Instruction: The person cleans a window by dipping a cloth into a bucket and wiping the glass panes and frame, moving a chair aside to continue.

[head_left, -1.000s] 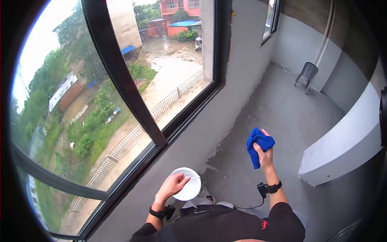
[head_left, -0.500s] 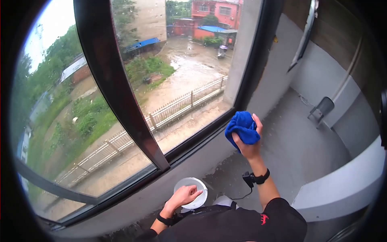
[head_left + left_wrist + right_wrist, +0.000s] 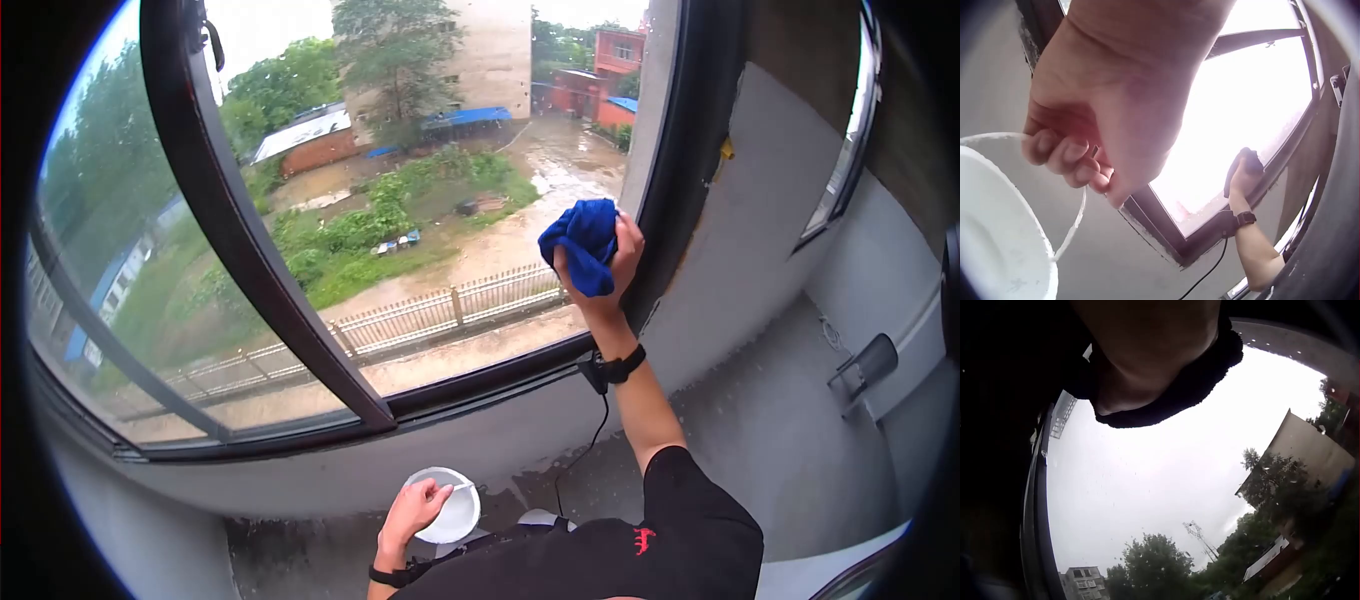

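Observation:
My right hand (image 3: 595,262) grips a bunched blue cloth (image 3: 580,243) and holds it up against the window glass (image 3: 450,210), near the pane's right frame. In the right wrist view the cloth (image 3: 1179,394) shows dark under my palm, with sky behind it. My left hand (image 3: 412,508) hangs low by my body, its fingers (image 3: 1063,153) curled round the thin wire handle of a small white bucket (image 3: 452,500). In the left wrist view the bucket (image 3: 997,231) sits at the lower left, and my right arm is seen far off at the window.
A thick dark mullion (image 3: 250,260) divides the window into panes. A grey ledge (image 3: 480,430) runs below the frame. The concrete floor (image 3: 790,440) stretches to the right, where a grey plastic chair (image 3: 862,368) stands by the wall. A cable hangs from my right wrist.
My right hand has risen from waist height up to the window glass with the blue cloth. My head has tilted up toward the window. My left hand has kept hold of the bucket.

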Action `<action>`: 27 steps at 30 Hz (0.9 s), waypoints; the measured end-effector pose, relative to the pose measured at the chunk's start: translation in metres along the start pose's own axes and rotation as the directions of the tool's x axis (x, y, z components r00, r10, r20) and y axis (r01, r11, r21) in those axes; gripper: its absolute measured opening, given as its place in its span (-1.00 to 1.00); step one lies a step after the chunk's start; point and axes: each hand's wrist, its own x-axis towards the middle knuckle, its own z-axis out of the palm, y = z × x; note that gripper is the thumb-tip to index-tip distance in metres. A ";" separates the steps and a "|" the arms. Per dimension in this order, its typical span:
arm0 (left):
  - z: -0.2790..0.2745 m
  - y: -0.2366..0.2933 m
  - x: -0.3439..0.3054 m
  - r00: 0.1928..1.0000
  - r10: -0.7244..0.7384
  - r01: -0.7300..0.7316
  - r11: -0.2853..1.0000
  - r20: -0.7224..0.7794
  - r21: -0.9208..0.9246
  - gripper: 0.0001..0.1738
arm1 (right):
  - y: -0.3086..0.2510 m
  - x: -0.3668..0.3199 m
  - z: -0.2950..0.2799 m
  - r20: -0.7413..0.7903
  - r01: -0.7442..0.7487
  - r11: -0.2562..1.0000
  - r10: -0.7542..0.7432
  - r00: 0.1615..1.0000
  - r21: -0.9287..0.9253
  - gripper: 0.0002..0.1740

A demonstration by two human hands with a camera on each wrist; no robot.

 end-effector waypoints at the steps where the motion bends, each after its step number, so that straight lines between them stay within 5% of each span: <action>1: 0.002 0.002 -0.003 1.000 -0.013 0.013 1.000 -0.009 0.000 -0.50 | 0.000 0.014 0.003 -0.038 0.033 0.999 -0.034 0.999 -0.009 -0.03; 10: -0.011 -0.016 -0.025 0.993 -0.073 0.068 0.996 -0.089 -0.066 -0.51 | 0.021 0.198 0.051 -0.342 0.109 0.991 -0.130 0.931 -0.082 -0.18; 13: -0.019 -0.024 -0.031 0.995 -0.068 0.061 0.994 -0.077 -0.091 -0.51 | 0.020 0.264 0.057 -0.319 0.010 1.000 -0.019 0.947 -0.028 -0.15; 15: -0.019 -0.034 -0.032 0.994 -0.057 0.049 0.995 -0.088 -0.085 -0.52 | 0.016 0.303 0.058 -0.363 0.099 0.995 -0.092 0.927 0.001 -0.33; 16: -0.021 -0.038 -0.033 0.995 -0.044 0.037 0.997 -0.092 -0.073 -0.52 | 0.005 0.309 0.059 -0.366 0.100 0.995 -0.094 0.926 -0.001 -0.33; 18: -0.029 -0.043 -0.035 0.996 -0.029 0.025 0.998 -0.090 -0.052 -0.52 | -0.022 0.314 0.065 -0.440 -0.150 0.982 0.185 0.879 0.114 -0.36; 21: -0.038 -0.050 -0.038 0.994 -0.007 0.004 1.000 -0.109 -0.029 -0.51 | -0.060 0.306 0.079 -0.480 -0.149 0.988 0.151 0.864 0.041 -0.26; 23: -0.046 -0.055 -0.041 0.992 0.006 -0.008 1.000 -0.127 -0.015 -0.51 | -0.097 0.295 0.096 -0.499 -0.191 0.961 0.068 0.864 -0.199 -0.18; 24: -0.047 -0.058 -0.043 0.991 0.007 -0.008 1.000 -0.133 -0.006 -0.51 | -0.119 0.290 0.100 -0.397 -0.128 0.990 0.143 0.907 0.063 -0.13; 25: -0.048 -0.061 -0.044 0.990 0.009 -0.009 1.000 -0.139 0.000 -0.51 | -0.138 0.290 0.102 -0.323 0.030 0.998 -0.044 0.945 -0.048 -0.14; 26: -0.047 -0.065 -0.045 0.991 0.016 -0.015 1.000 -0.133 0.005 -0.51 | -0.165 0.282 0.106 -0.295 0.035 0.997 -0.014 0.955 0.066 -0.20; 27: -0.046 -0.068 -0.044 0.990 0.008 -0.008 1.000 -0.141 0.001 -0.50 | -0.192 0.274 0.112 -0.371 0.141 0.990 -0.134 0.919 -0.009 -0.26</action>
